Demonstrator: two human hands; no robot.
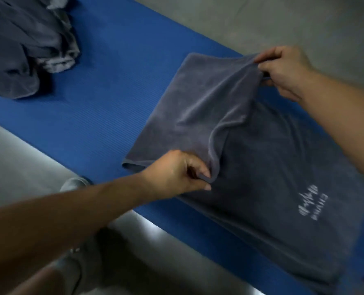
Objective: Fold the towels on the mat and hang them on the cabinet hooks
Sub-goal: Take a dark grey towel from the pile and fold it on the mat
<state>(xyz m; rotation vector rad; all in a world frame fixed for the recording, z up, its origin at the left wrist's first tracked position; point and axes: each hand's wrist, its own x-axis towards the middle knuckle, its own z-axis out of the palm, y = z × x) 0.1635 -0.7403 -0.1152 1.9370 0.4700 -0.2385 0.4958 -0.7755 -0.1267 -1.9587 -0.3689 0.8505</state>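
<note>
A dark grey towel lies spread across the blue mat, reaching from the mat's far edge to its near edge; a paler flap of the same towel is doubled over it and lifted at its free edge, sagging in a soft fold between the two hands; white lettering shows on the flat lower layer, too blurred to read.

The left hand is at the mat's near edge, its fingers curled in, thumb and forefinger pinching the hem at the flap's near corner; the rest of that hand is tucked toward the palm.

The right hand is at the mat's far edge, its fingers closed in a pinch on the flap's far corner, thumb above the cloth and the other fingers bent beneath it; the cloth is drawn up slightly there.

A crumpled pile of towels, dark grey with paler bands, sits well apart toward the other end of the mat, against its far edge; the mat itself lies on a grey floor, which shows along both of its long edges.
</note>
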